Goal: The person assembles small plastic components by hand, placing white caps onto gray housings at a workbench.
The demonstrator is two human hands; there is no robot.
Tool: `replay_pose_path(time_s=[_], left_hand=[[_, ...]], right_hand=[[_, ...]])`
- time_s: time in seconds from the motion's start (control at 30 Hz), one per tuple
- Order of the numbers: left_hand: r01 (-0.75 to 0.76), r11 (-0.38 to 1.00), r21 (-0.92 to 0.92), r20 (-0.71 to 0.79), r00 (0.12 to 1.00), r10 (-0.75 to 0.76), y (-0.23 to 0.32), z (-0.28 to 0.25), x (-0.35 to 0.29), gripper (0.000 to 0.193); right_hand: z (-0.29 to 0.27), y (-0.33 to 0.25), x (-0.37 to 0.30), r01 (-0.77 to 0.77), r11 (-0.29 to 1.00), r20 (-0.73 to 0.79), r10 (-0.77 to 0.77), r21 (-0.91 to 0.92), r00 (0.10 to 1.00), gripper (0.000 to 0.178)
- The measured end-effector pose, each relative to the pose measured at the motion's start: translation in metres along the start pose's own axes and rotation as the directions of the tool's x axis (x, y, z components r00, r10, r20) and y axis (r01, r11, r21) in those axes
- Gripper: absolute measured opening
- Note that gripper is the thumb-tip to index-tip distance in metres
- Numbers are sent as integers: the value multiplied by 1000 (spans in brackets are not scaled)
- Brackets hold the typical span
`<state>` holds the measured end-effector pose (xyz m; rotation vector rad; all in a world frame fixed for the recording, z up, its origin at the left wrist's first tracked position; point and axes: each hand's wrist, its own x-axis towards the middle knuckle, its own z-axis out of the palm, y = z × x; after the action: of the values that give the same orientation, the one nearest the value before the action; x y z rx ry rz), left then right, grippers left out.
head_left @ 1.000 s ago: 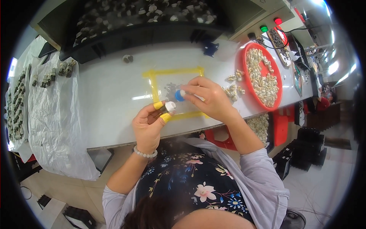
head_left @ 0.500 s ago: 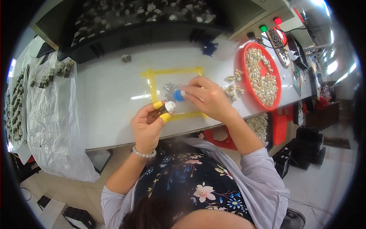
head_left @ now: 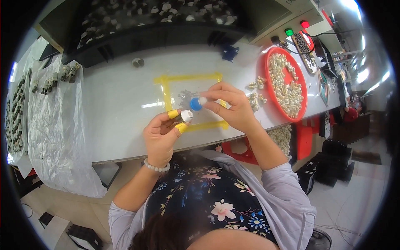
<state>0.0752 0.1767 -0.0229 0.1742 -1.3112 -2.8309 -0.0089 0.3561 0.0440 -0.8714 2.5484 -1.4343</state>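
Yellow covers wrap the thumb and forefinger of my left hand [head_left: 159, 137]. Between them they pinch a small white-topped, dark-bodied round part [head_left: 187, 116], its white face turned up. To the right, my right hand [head_left: 233, 109] pinches a small whitish piece [head_left: 203, 101] between thumb and fingertips. That piece is at the right edge of a small blue round dish or cap [head_left: 195, 104] on the table; whether it touches cannot be made out. Yellow tape [head_left: 167, 96] frames the patch of table under both hands, with small dark specks [head_left: 185, 95] inside it.
A red oval tray [head_left: 305, 89] of pale coiled pieces stands at right, with loose ones [head_left: 256, 100] beside it. Behind, a black bin [head_left: 137, 43] holds many black-and-white parts. A dark blue object [head_left: 229, 53] lies near it. Plastic sheeting [head_left: 58, 125] with dark parts covers the left side.
My right hand has shifted slightly right, and the whitish piece in its fingertips has moved a little with it. The left hand keeps its pinch, almost still.
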Motion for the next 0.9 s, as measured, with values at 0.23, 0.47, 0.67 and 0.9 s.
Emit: replay_pose_path(time_s=[0.23, 0.47, 0.67, 0.9], left_hand=[[11, 999, 36, -8, 1000, -10, 1, 1, 0, 29], [2, 999, 45, -1, 1000, -2, -3, -1, 0, 29], [-13, 999, 49, 4, 1000, 13, -5, -2, -1, 29], [-41, 989, 145, -22, 999, 45, -1, 5, -4, 27]], right_hand=[[3, -5, -4, -131, 972, 79, 117, 195, 990, 23], [6, -8, -6, -129, 967, 106, 107, 221, 989, 23], [8, -10, -5, -66, 982, 103, 48, 178, 993, 24], [7, -10, -5, -26, 994, 137, 11, 108, 991, 24]])
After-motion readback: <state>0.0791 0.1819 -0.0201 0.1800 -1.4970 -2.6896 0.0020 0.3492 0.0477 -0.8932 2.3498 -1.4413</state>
